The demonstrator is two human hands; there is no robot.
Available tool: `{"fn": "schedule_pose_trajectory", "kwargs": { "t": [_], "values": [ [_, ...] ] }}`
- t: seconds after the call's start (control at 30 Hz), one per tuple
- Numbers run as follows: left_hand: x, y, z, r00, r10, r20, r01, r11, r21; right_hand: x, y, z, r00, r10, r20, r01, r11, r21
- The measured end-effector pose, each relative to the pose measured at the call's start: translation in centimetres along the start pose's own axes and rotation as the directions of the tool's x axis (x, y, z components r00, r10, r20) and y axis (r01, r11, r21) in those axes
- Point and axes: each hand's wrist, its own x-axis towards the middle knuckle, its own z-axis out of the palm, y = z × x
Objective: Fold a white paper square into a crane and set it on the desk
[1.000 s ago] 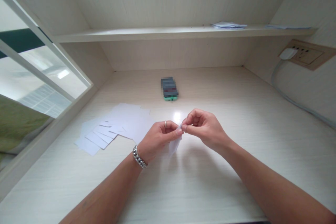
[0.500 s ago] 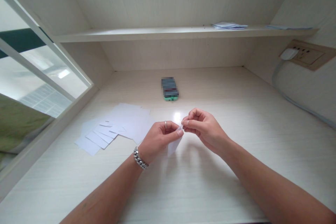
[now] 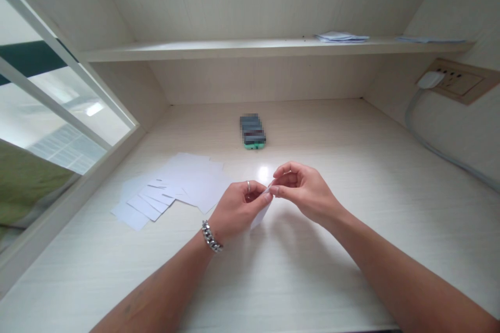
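Observation:
Over the middle of the pale desk [image 3: 312,291], my left hand [image 3: 240,208] pinches a small white paper [image 3: 261,216] between thumb and fingers. The paper hangs down below the fingertips, partly hidden by the hand. My right hand [image 3: 304,190] meets it from the right, thumb and index finger pinched on the paper's upper edge, the other fingers curled. Left of my left hand, white paper sheets [image 3: 195,174] lie spread on the desk, with smaller paper pieces [image 3: 150,204] overlapping on them.
A dark phone-like object with a green end [image 3: 253,132] lies behind the hands. Folded papers [image 3: 341,37] rest on the shelf [image 3: 219,51]. At the right wall, a white plug [image 3: 429,80] sits in a socket panel [image 3: 463,86], its grey cable [image 3: 441,155] running down along the desk's right side.
My right hand's fingers have shifted slightly; its thumb now lies straighter against the paper's edge. The hanging paper has tilted and shows less. The sheets on the desk have not moved.

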Motion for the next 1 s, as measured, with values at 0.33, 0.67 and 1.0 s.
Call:
{"fn": "schedule_pose_trajectory", "kwargs": {
  "t": [0.33,0.67,1.0],
  "values": [
    [-0.21,0.27,0.36,1.0,0.012,-0.027,-0.01,0.999,0.05,-0.73,-0.17,0.75,0.994,0.013,-0.112,-0.02,0.998,-0.062],
    [-0.09,-0.14,0.26,0.998,-0.041,-0.051,0.044,0.997,0.059,-0.34,-0.15,0.38,0.999,-0.022,-0.044,0.015,0.989,-0.144],
    [0.0,-0.06,0.34,0.992,-0.081,-0.098,0.08,0.997,-0.013,-0.4,-0.05,0.58,0.991,-0.026,-0.129,0.012,0.994,-0.104]
  ]
}}
